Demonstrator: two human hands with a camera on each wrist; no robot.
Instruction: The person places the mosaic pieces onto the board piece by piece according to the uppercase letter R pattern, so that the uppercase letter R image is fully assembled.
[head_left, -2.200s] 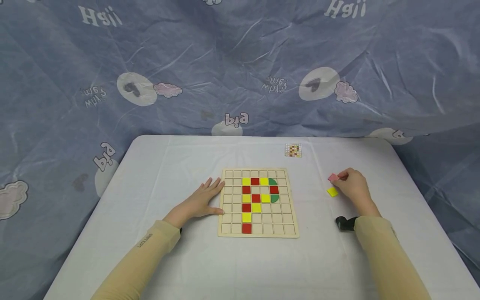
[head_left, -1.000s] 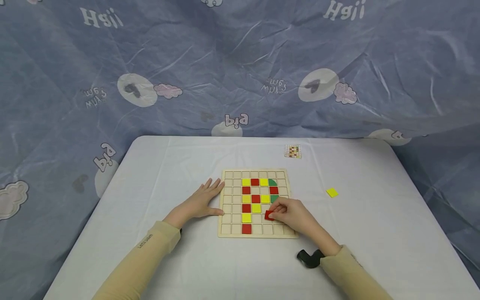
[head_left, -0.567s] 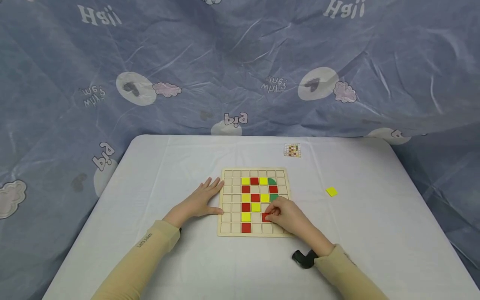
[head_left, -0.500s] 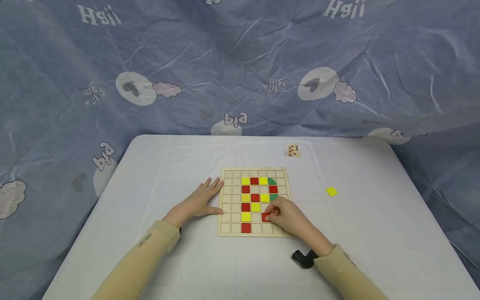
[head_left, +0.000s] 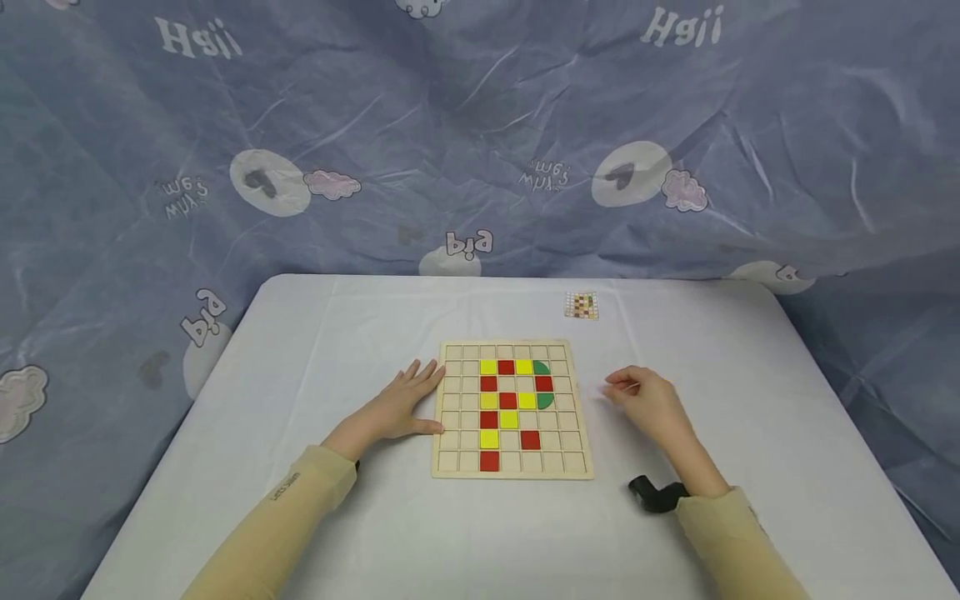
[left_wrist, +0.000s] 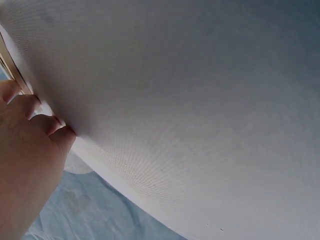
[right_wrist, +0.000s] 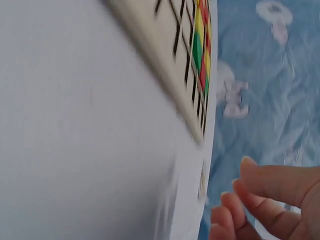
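Observation:
A wooden grid board [head_left: 513, 475] lies on the table, with red, yellow and green tiles in some of its squares. My left hand [head_left: 401, 408] rests at the board's left edge with its fingers spread; in the left wrist view its fingertips [left_wrist: 64, 134] touch that edge. A separate red tile [head_left: 530, 440] lies in a square in the lower middle of the grid. To the right of the board, my right hand [head_left: 647, 404] is over the table, fingers loosely bent. In the right wrist view its thumb and fingers [right_wrist: 270, 177] show nothing held. The loose yellow tile is out of sight.
A small printed pattern card [head_left: 581, 305] lies behind the board. A black wrist device [head_left: 656, 496] sits at the right wrist. White cloth covers the table [head_left: 360, 333], and a blue patterned curtain [head_left: 450, 125] hangs behind it.
My right hand picked up a red tile at the right, placed it on the board, let go and moved back right. The left hand stayed at the board's edge.

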